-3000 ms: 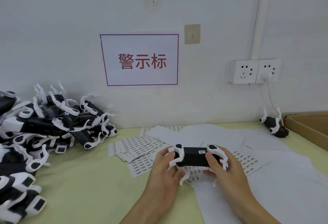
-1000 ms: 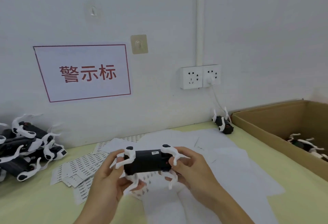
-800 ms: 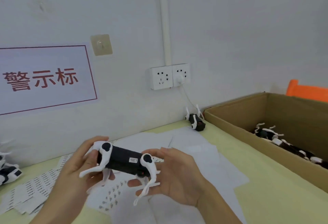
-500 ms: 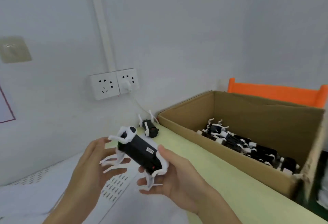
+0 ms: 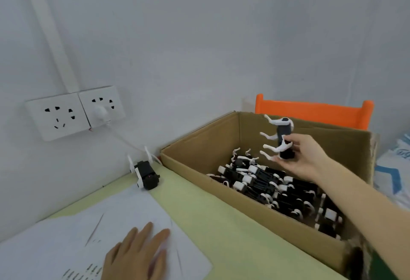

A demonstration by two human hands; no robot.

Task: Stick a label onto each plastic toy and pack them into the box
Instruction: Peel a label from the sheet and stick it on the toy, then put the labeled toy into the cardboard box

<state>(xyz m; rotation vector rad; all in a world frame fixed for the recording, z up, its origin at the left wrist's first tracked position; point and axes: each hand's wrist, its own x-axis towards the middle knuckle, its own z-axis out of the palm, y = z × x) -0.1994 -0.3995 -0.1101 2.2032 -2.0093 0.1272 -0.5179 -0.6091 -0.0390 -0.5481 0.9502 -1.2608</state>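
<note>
A white wall [image 5: 199, 35] with a double socket [image 5: 75, 112] stands behind the pale green table [image 5: 210, 219]; white paper sheets [image 5: 106, 226] lie on the table; the cardboard box [image 5: 221, 195] holds many black-and-white toys [image 5: 266, 182]; the right hand [image 5: 299, 157] grips one toy [image 5: 282, 141] upright above the box, white legs pointing left; the left hand [image 5: 137, 255] rests flat, fingers straight, on the paper.

The toy's [image 5: 283, 140] lower end is hidden behind the right hand's [image 5: 304, 160] fingers, and motion blur leaves its label unreadable. The box's [image 5: 221, 137] near right corner runs off the frame's bottom edge. Toys inside the box [image 5: 261, 182] overlap, so none can be counted. The left hand [image 5: 137, 255] is cut off at the wrist below the box. Print on the sheets [image 5: 84, 273] beside it is too small to read.
</note>
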